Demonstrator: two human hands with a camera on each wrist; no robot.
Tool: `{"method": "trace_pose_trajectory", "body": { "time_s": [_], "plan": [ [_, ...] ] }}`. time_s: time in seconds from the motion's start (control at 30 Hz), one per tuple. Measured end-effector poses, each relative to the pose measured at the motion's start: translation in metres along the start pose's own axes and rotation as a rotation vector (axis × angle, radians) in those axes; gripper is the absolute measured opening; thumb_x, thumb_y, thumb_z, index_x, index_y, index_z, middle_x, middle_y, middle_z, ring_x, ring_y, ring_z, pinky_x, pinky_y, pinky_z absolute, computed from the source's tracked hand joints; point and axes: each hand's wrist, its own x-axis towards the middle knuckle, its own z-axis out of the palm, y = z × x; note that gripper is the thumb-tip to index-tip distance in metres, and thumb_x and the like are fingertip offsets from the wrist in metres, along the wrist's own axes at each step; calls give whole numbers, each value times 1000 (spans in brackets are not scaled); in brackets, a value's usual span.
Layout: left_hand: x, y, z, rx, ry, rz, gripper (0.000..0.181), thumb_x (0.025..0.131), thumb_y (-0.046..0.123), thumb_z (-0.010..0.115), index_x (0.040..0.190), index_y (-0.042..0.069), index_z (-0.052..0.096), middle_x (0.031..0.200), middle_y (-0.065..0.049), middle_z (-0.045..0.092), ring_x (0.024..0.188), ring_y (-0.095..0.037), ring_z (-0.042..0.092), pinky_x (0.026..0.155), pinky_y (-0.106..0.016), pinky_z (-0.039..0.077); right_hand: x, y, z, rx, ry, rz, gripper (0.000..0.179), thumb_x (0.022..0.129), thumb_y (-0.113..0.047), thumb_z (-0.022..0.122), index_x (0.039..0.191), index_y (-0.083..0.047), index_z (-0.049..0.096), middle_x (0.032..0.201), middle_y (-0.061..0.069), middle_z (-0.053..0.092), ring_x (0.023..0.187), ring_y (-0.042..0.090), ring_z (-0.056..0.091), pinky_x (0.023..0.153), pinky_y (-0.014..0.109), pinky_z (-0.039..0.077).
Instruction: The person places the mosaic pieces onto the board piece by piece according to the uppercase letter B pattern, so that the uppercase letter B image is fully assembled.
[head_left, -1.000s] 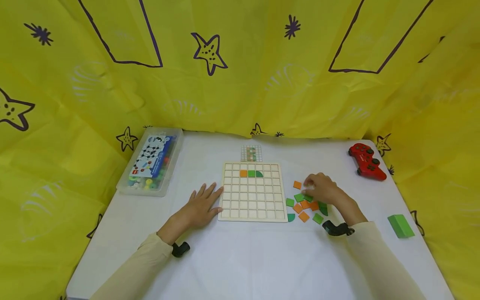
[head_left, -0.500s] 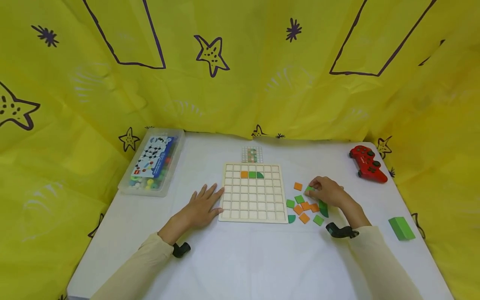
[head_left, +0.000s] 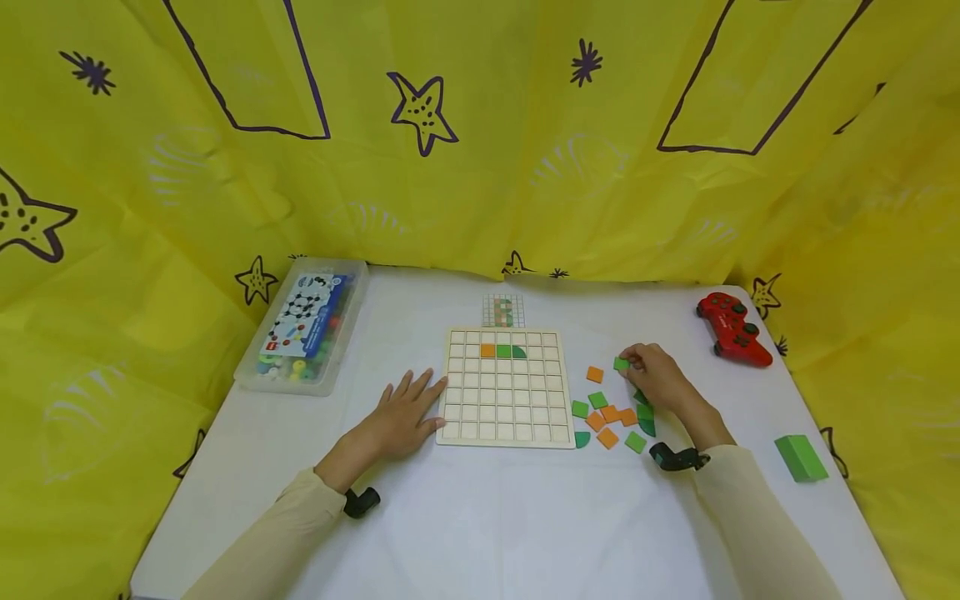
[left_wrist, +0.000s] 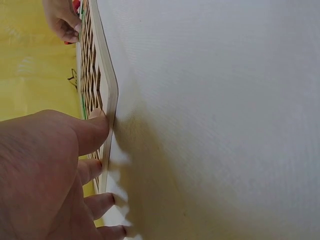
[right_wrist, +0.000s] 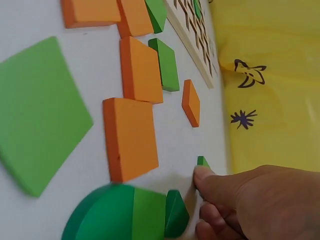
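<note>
My right hand [head_left: 656, 379] pinches a light green square tile [head_left: 621, 364] between thumb and fingertips, to the right of the wooden grid board [head_left: 506, 400]. In the right wrist view only a corner of that tile [right_wrist: 202, 161] shows past the thumb. Dark green pieces and a light green tile [right_wrist: 149, 212] lie just below this hand. My left hand [head_left: 401, 417] is spread flat on the table, its thumb and index finger at the board's left edge. An orange square [head_left: 488, 351], a green square [head_left: 504, 352] and a dark green quarter-round [head_left: 519, 352] sit in one row of the board.
Loose orange squares [head_left: 609, 413] and green tiles lie between board and right hand. Behind the board is a small pattern card [head_left: 503, 311]. A clear plastic box [head_left: 300, 325] stands left; a red game controller [head_left: 733, 328] and a green block [head_left: 801, 457] lie right.
The right hand, with the light green square in its fingertips, has moved away from the loose tiles toward the back of the table. The left hand stays at the board's edge.
</note>
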Motion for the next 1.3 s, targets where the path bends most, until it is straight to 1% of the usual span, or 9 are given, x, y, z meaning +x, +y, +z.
{"method": "trace_pose_trajectory", "body": {
  "time_s": [0.13,0.27,0.37,0.5,0.7,0.87,0.97,1.13,1.3],
  "plan": [
    [-1,0,1,-1,1,1,69,112,42,50,170,18,24,177,-16,14,161,-49,7,125,-72,11,13,-3,6,8,41,-11,29,106,-5,61,129,12,59,121,31,56,110,42,56,101,57,48],
    [-1,-1,2,-2,-5,3,68,112,42,49,170,17,23,177,-16,13,161,-49,6,125,-72,11,25,-11,13,18,49,-2,29,106,-6,60,129,13,59,122,30,55,110,41,56,101,56,48],
    [0,-1,2,1,-5,5,68,112,42,49,170,18,23,177,-16,13,161,-48,6,125,-72,11,31,-22,20,38,53,-4,31,107,-8,59,131,12,59,124,30,55,112,41,55,102,56,48],
    [0,-2,3,7,-7,8,69,112,43,49,170,18,22,177,-16,13,161,-48,7,125,-72,12,37,-45,33,70,55,-41,32,108,-10,58,134,10,60,127,30,55,115,42,56,103,58,48],
    [1,-2,3,14,-13,5,70,112,44,49,171,19,21,177,-15,11,161,-48,6,125,-72,11,44,-90,61,90,-37,-113,33,108,-13,61,136,5,60,127,24,56,112,35,58,101,52,51],
    [2,-2,1,11,-5,5,69,112,43,49,171,19,21,177,-15,12,161,-48,6,125,-71,11,50,-124,82,74,-90,-190,32,107,-13,63,135,2,61,126,18,57,112,29,59,100,46,53],
    [2,-2,0,2,-3,2,69,112,43,50,170,18,22,177,-15,12,161,-48,6,125,-71,10,53,-138,93,51,-88,-234,26,106,-12,65,129,0,63,124,15,58,113,29,59,100,45,53],
    [2,-2,0,4,-10,-4,70,112,43,50,170,19,22,177,-14,12,162,-48,6,126,-71,10,54,-153,109,-41,-68,-304,13,106,-10,65,117,-4,68,118,10,59,111,28,56,100,45,50],
    [1,-2,0,3,-9,-1,69,112,43,50,170,19,22,177,-15,12,161,-48,6,125,-72,11,50,-161,114,-71,-48,-331,13,105,-6,65,115,-5,72,117,9,63,111,28,57,102,47,49]
  ]
}}
